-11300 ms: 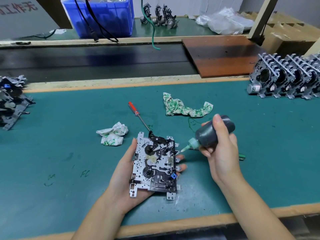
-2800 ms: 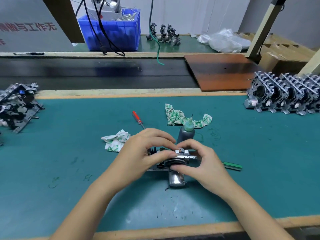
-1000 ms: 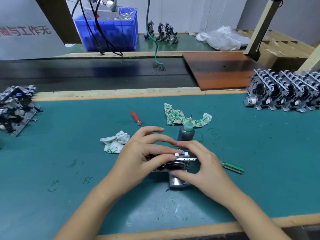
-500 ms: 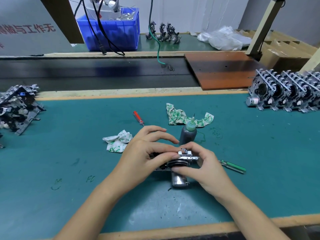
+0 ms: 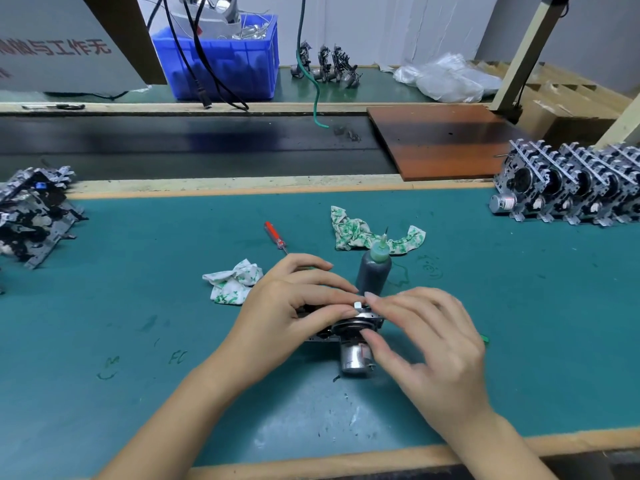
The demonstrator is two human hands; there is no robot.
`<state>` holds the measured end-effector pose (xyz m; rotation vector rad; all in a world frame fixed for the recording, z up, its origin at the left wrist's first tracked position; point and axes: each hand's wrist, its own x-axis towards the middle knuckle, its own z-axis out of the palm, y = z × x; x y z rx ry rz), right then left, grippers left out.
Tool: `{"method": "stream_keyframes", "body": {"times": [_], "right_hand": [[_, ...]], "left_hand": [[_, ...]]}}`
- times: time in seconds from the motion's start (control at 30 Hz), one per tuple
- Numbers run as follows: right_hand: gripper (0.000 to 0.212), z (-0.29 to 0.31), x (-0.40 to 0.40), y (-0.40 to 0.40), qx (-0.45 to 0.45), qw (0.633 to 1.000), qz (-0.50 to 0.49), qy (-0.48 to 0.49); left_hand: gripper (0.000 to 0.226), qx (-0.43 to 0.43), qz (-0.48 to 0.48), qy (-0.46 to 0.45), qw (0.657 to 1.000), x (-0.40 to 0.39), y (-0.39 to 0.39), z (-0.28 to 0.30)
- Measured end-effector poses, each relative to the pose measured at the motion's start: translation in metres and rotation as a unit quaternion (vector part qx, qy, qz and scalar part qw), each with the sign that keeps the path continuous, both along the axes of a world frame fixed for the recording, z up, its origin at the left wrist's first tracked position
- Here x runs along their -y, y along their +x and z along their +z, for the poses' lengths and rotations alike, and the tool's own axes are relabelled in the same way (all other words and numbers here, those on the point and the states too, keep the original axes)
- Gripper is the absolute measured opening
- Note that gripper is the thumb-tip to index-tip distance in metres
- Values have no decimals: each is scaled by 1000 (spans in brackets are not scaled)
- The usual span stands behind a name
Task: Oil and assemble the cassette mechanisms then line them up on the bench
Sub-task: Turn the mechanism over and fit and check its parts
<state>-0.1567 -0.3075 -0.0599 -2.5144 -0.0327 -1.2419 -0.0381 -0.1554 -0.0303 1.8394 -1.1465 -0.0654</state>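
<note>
Green bench (image 5: 138, 299) surface — mechanism (image 5: 349, 327) at centre near front edge, motor (image 5: 354, 358) pointing toward viewer. Left hand (image 5: 294, 306) grips mechanism from left, fingers curled over top. Right hand (image 5: 429, 337) pinches its right end, thumb against motor. Oil bottle (image 5: 374, 271) upright just behind. Rags (image 5: 235, 280) — left and behind. Red screwdriver (image 5: 275, 236) beyond. Finished row (image 5: 571, 188) far right; pile (image 5: 33, 213) far left.

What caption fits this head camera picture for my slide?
Both hands, left hand and right hand, hold a cassette mechanism on the green bench, oil bottle behind.
</note>
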Motion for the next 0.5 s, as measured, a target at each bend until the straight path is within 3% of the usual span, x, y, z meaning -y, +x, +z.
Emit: {"method": "stream_keyframes", "body": {"times": [0.3,0.5], "right_hand": [[18,5,5,1,-2,1000,12,8],[30,29,3,12,-112,989,60,80]], "left_hand": [[20,5,1,8,1000,-1,0,1],[15,-74,1,-26,997,-2,-2,6]]}}
